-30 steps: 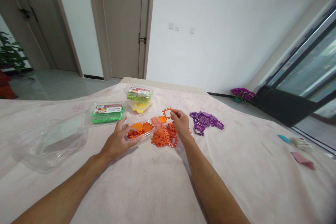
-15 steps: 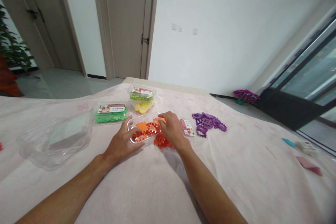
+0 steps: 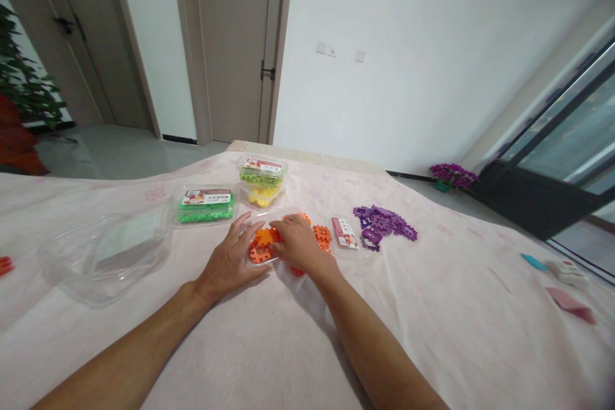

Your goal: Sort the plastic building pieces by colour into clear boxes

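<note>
Head view: the left hand (image 3: 233, 261) curls around the left end of the tray (image 3: 273, 214), thumb near, fingers far, grasping it on the desk (image 3: 230, 352); orange pieces (image 3: 262, 242) lie inside. The right hand (image 3: 302, 240) reaches over the tray, fingertips down at them; whether it grips one, I cannot tell. An orange pile (image 3: 323, 237) lies just right of the tray, then the lid (image 3: 344, 233), then the purple pile (image 3: 387, 223). The green box (image 3: 205, 206) stands beyond the left hand

Filled clear boxes (image 3: 271, 212) (image 3: 206, 197) (image 3: 263, 165) (image 3: 244, 195), four: orange, green, lime, yellow. Printed labels (image 3: 345, 233) (image 3: 206, 197) (image 3: 263, 165), three. Purple heap (image 3: 387, 223), one; pieces overlap, uncountable. Hands (image 3: 234, 259) (image 3: 303, 245), two. Wall plates (image 3: 321, 47) (image 3: 332, 50) (image 3: 360, 56), three. Door handles (image 3: 64, 25) (image 3: 268, 70), two. Plants (image 3: 29, 86) (image 3: 452, 175), two: one leafy, one purple-flowered.
</note>
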`<move>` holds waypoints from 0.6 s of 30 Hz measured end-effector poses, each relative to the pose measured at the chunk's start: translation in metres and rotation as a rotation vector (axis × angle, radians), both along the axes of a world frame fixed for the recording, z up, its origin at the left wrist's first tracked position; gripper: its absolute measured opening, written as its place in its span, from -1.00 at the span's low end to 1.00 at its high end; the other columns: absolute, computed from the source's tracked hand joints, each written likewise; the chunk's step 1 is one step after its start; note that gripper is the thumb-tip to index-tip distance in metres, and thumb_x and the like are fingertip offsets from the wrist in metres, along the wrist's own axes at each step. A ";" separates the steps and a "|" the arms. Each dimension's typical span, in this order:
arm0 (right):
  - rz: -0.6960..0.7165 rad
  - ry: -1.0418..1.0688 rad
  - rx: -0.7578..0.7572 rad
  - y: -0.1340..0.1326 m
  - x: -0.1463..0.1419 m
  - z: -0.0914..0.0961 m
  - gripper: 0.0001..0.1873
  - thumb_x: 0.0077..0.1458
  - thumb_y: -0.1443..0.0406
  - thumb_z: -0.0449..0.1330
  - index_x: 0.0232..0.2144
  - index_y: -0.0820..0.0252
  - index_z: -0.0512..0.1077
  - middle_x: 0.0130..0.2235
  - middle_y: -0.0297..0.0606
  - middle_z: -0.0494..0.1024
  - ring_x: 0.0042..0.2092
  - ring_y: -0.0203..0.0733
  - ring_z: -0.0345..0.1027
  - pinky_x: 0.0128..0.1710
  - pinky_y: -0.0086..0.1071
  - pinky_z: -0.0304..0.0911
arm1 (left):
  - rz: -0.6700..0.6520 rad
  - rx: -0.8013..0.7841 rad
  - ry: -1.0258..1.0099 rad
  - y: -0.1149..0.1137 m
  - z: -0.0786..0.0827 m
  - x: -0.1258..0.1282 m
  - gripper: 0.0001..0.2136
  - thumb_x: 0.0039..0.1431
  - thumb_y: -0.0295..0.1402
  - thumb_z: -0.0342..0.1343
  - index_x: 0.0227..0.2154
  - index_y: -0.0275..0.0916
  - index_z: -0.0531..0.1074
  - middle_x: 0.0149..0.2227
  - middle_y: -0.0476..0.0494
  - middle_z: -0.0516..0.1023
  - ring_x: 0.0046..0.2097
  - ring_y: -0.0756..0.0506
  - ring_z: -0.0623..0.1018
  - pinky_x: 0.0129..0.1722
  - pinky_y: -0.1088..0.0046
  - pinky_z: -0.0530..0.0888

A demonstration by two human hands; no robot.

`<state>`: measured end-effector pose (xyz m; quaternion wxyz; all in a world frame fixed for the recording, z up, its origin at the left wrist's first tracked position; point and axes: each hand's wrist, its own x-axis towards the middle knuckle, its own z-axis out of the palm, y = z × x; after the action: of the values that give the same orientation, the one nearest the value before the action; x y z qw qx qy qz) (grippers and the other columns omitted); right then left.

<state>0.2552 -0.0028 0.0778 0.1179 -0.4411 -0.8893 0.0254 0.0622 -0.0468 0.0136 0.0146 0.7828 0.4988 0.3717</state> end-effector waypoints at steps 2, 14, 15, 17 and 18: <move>0.021 0.019 -0.012 0.002 0.000 -0.001 -0.66 0.10 0.29 0.27 -0.04 0.20 0.53 -0.10 -0.10 0.61 0.01 -0.05 0.33 0.05 -0.28 0.10 | 0.003 -0.003 -0.006 0.000 0.000 0.000 -0.20 -0.01 -0.08 0.32 0.28 -0.12 0.14 0.38 -0.34 0.02 0.35 -0.36 0.24 0.27 0.05 0.35; 0.194 0.328 -0.160 0.015 0.011 0.001 -0.51 -0.06 0.54 0.17 -0.08 0.13 0.60 -0.12 -0.25 0.64 -0.08 -0.18 0.44 0.07 -0.32 0.22 | 0.036 -0.079 -0.071 0.003 -0.002 0.000 -0.24 0.03 -0.05 0.29 0.27 -0.11 0.16 0.37 -0.31 0.07 0.37 -0.34 0.21 0.26 0.06 0.35; 0.189 0.350 -0.179 0.017 0.013 0.000 -0.50 -0.06 0.56 0.13 -0.09 0.13 0.61 -0.11 -0.26 0.65 -0.08 -0.19 0.45 0.07 -0.33 0.23 | 0.042 -0.091 -0.066 0.003 -0.002 0.000 -0.26 0.04 -0.04 0.28 0.26 -0.11 0.18 0.37 -0.31 0.06 0.37 -0.34 0.20 0.26 0.06 0.34; 0.164 0.380 -0.222 0.019 0.017 -0.001 -0.48 -0.05 0.58 0.10 -0.11 0.13 0.61 -0.10 -0.27 0.66 -0.07 -0.19 0.47 0.06 -0.33 0.26 | 0.051 -0.110 -0.049 0.003 -0.001 0.000 -0.27 0.05 -0.03 0.27 0.25 -0.13 0.20 0.39 -0.33 0.01 0.38 -0.35 0.20 0.27 0.05 0.33; 0.151 0.389 -0.243 0.019 0.018 -0.002 -0.48 -0.05 0.58 0.09 -0.12 0.13 0.62 -0.09 -0.27 0.66 -0.06 -0.19 0.48 0.05 -0.34 0.28 | 0.053 -0.118 -0.040 0.003 -0.001 0.000 -0.28 0.05 -0.02 0.27 0.24 -0.13 0.21 0.39 -0.35 -0.01 0.38 -0.36 0.19 0.27 0.05 0.33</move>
<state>0.2731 0.0158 0.0763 0.2308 -0.3710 -0.8708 0.2252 0.0622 -0.0435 0.0126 0.0607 0.7594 0.5401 0.3577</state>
